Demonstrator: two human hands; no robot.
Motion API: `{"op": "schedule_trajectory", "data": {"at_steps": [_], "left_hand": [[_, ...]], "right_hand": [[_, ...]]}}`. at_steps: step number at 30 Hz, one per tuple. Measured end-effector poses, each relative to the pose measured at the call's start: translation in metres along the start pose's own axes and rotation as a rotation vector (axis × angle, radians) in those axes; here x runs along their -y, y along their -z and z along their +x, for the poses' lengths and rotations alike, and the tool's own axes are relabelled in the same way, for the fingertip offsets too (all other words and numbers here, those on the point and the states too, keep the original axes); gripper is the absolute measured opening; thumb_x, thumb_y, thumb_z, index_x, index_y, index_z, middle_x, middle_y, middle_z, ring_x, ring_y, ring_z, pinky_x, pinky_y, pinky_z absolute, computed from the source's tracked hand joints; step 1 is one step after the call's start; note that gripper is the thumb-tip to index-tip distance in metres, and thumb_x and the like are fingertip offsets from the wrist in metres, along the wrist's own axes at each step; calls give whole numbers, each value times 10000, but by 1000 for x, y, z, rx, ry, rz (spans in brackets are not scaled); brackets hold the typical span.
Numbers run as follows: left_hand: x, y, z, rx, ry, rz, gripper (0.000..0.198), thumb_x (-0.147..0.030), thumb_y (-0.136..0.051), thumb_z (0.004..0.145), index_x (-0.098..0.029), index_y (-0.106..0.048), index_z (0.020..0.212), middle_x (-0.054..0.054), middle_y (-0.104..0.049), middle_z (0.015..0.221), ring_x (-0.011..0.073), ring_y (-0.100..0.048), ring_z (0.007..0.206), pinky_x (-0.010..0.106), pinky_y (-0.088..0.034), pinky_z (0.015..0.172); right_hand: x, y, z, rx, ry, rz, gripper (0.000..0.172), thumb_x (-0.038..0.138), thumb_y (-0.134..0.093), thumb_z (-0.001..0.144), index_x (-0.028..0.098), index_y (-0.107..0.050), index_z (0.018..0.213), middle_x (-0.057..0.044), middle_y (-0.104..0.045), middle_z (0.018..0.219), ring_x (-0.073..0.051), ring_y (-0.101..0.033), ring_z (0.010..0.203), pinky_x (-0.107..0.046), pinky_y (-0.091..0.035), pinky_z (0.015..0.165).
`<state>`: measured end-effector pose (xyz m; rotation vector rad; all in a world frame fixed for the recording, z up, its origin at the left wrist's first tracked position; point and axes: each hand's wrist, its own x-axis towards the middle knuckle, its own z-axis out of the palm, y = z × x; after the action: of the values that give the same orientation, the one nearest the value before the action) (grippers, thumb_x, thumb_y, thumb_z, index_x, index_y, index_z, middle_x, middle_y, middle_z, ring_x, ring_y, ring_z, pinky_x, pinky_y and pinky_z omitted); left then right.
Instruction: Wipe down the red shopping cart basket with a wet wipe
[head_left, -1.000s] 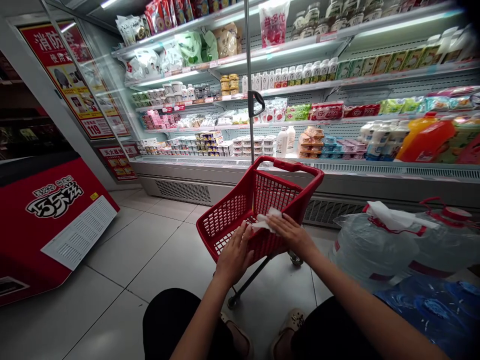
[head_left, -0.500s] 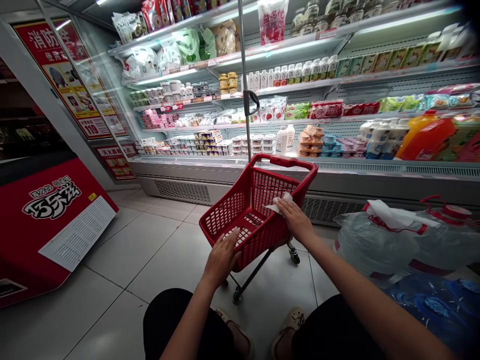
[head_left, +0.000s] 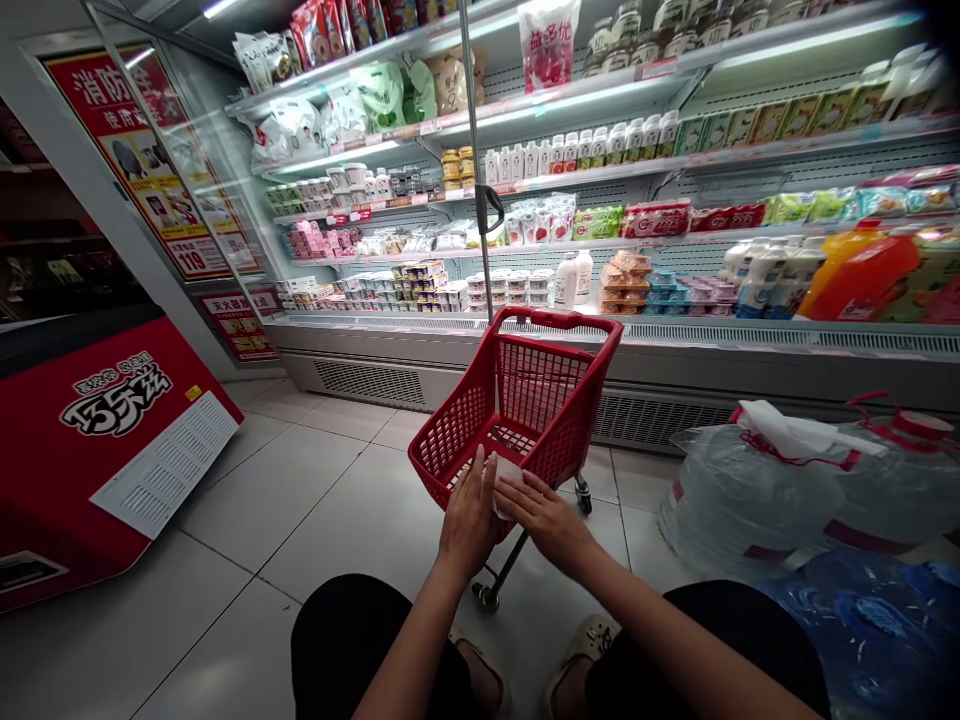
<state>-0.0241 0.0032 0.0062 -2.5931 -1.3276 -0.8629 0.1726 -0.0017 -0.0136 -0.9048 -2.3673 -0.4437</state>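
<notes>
A small red shopping cart point(head_left: 568, 428) with a slotted plastic basket stands in front of me on thin metal legs with wheels. My right hand point(head_left: 546, 518) is at the basket's near rim, its fingers pressed on a white tissue point(head_left: 508, 482). Beside it, my left hand point(head_left: 468, 518) rests at the near end of the basket with its fingers stretched out and nearly touching the tissue. Part of the near rim is hidden behind both hands. Inside, the visible basket floor holds no goods.
Behind the cart runs a lit refrigerated shelf point(head_left: 420, 330) of dairy and drinks, with a glass door handle point(head_left: 489, 209). A red freezer chest point(head_left: 127, 450) stands left. Wrapped water jugs point(head_left: 757, 490) and blue bottles point(head_left: 862, 610) are at the right. Tiled floor point(head_left: 315, 500) lies between.
My right hand has moved with the tissue from the basket's right side rim down and left to the near end. My left hand has shifted slightly right, and the two hands are now side by side.
</notes>
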Motion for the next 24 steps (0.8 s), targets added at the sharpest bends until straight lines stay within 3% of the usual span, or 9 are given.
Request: {"op": "schedule_trajectory", "data": {"at_steps": [3,6,9,11,14,20,24], "left_hand": [[6,5,0,64,-82,-23,867,-285,-522,1017,-230,41,1674,169,-120,1740,285,-268,1582,512,-377,1215],[26,13,1,118,-110,64,901,-464,-608,991,-275,-60,1680,124,-201,1734,315,-268,1580,548,-291,1260],[47,18,1,132,-77,173,909,-573,-635,956,-294,-152,1674,101,-352,1683,328,-342,1546,576,-244,1273],[53,17,1,146,-56,210,872,-565,-631,962,-298,-194,1667,97,-417,1650,310,-429,1496,562,-284,1259],[51,12,2,145,-19,228,836,-552,-644,957,-321,-245,1654,84,-453,1629,302,-510,1426,561,-329,1233],[31,3,2,93,25,230,827,-443,-670,955,-342,-240,1654,68,-420,1650,314,-500,1425,586,-312,1234],[20,-1,1,70,50,239,849,-283,-661,932,-326,-228,1660,75,-365,1677,312,-488,1435,583,-296,1243]], "right_hand": [[-46,12,-4,22,-61,-46,794,-15,-374,921,257,-245,1656,-27,-468,1611,-168,-430,1490,-448,-345,1258],[-94,18,-8,27,-186,-110,816,-13,-362,911,269,-216,1662,-31,-472,1611,-173,-438,1485,-474,-345,1253],[-112,15,-11,20,-262,-126,820,-14,-333,908,270,-203,1666,-43,-453,1624,-177,-420,1496,-482,-368,1237],[-105,10,-13,-8,-307,-114,804,-7,-322,923,260,-190,1670,-59,-453,1623,-187,-420,1498,-487,-390,1223],[-72,4,-16,-38,-331,-64,785,2,-320,945,252,-171,1674,-69,-437,1632,-194,-422,1497,-484,-408,1218],[5,11,-31,-2,-265,33,816,-24,-294,936,290,-149,1675,-21,-397,1656,-185,-359,1529,-451,-426,1220],[32,17,-33,13,-237,-17,813,-41,-288,923,243,-160,1673,-29,-399,1653,-189,-353,1533,-441,-431,1217]]}}
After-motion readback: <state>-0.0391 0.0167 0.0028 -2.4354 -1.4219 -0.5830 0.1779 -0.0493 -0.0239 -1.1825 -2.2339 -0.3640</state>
